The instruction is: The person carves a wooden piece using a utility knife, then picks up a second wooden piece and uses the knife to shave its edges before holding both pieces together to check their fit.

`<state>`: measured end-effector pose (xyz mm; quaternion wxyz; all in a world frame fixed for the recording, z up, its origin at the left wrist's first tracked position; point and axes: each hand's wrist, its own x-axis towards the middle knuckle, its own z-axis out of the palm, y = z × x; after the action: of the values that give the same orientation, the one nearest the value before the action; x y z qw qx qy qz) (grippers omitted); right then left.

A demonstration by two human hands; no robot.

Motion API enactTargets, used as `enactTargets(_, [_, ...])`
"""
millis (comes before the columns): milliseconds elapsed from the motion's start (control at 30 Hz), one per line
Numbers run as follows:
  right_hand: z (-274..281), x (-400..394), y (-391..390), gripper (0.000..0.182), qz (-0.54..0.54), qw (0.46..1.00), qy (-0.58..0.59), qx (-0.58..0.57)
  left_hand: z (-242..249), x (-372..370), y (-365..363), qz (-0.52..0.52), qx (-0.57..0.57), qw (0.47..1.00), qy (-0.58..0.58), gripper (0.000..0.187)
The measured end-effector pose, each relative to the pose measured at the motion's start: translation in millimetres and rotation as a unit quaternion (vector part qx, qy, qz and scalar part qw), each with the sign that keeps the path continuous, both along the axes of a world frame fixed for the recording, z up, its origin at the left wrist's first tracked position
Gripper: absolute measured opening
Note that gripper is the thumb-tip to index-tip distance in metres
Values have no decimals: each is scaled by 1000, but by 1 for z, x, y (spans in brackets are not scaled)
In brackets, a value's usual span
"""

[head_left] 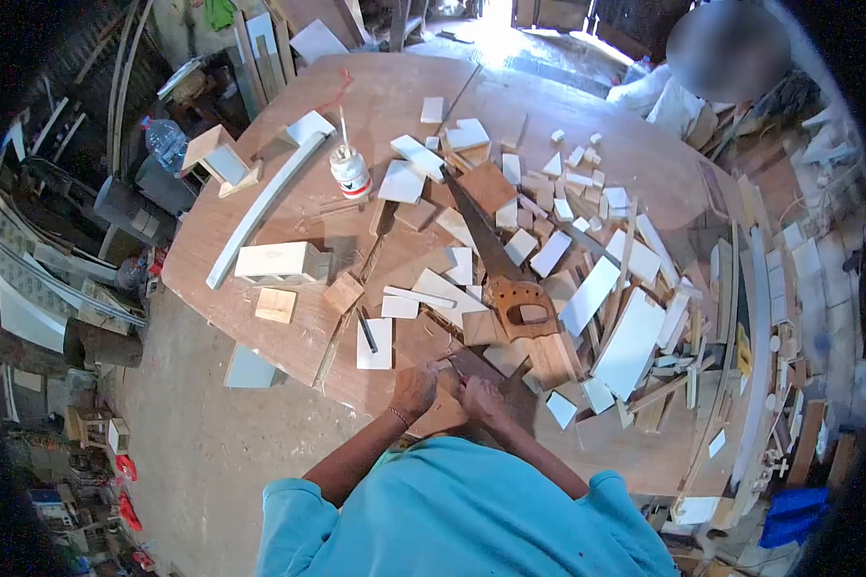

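Note:
Close to my body at the table's near edge, my left hand (415,391) lies closed against a brown wood piece (443,413). My right hand (481,397) is right beside it, fingers curled at the same piece; what it grips is too small to make out. Just beyond both hands lies a handsaw (524,303), its wooden handle toward me and its blade pointing away. To the left of the saw, a dark pen-like stick (367,330) rests on a white-faced wood block (374,356).
Many white and brown offcuts (592,293) cover the table's (289,322) right half. At the back left stand a glue jar (349,173) with a brush, a long curved strip (269,207) and a box-like wooden piece (281,262). Another person (731,48) is at the far right.

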<state>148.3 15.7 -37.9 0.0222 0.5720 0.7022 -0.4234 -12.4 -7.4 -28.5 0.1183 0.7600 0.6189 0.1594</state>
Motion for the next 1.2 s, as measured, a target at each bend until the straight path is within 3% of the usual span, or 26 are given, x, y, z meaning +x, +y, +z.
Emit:
enactTargets(67, [6, 0, -1, 34, 3, 1000, -10, 7, 14, 5, -2, 18, -18, 999, 41, 8])
enactTargets(100, [13, -2, -3, 34, 5, 1000, -11, 11, 14, 5, -2, 20, -14, 999, 40, 8])
enactTargets(200, [19, -1, -8, 30, 12, 996, 10, 84, 14, 4, -5, 10, -17, 999, 33, 10])
enactTargets(267, [5, 2, -10, 25, -3, 995, 20, 102, 12, 4, -14, 46, -88, 995, 4, 33])
enactTargets(300, [9, 2, -11, 25, 2, 995, 19, 96, 14, 6, -19, 51, -94, 994, 2, 33])
enactTargets(367, [23, 1, -8, 27, -26, 992, 54, 107, 26, 9, -33, 36, 49, 996, -67, 35])
enactTargets(400, [20, 2, 0, 27, -23, 994, 53, 97, 35, 10, -33, 40, 39, 996, -68, 35])
enactTargets(467, [-1, 9, -1, 33, 50, 944, 279, 168, 49, 10, -44, -20, 155, 988, -21, 44])
enactTargets(500, [-11, 11, -14, 33, 46, 947, 276, 157, 50, 13, -57, -21, 143, 989, -25, 44])
enactTargets(567, [-18, 19, -4, 30, -66, 947, 285, -133, 56, 12, -45, -17, 154, 987, -32, 47])
enactTargets(700, [1, 10, -7, 41, -143, 958, 199, -148, 47, 9, -43, 10, 152, 987, -42, 44])
enactTargets(800, [4, 15, -5, 42, -80, 963, 213, -142, 43, 10, -42, 14, 144, 988, -49, 42])
enactTargets(933, [8, 15, 4, 41, -74, 960, 207, -172, 48, 11, -39, 8, 158, 986, -57, 42])
enactTargets(1000, [5, 19, 10, 36, -68, 955, 241, -159, 46, 11, -35, 0, 173, 984, -41, 42])
enactTargets(1067, [18, 22, 17, 28, -128, 976, 173, 40, 47, 6, -32, -18, 192, 981, -31, 45])
enactTargets(1133, [10, 29, 33, 28, -124, 976, 163, 73, 49, 1, -32, -31, 205, 978, -39, 48])
enactTargets(1200, [-17, 30, 46, 32, -86, 959, 135, 233, 55, -2, -30, -25, 211, 976, -39, 48])
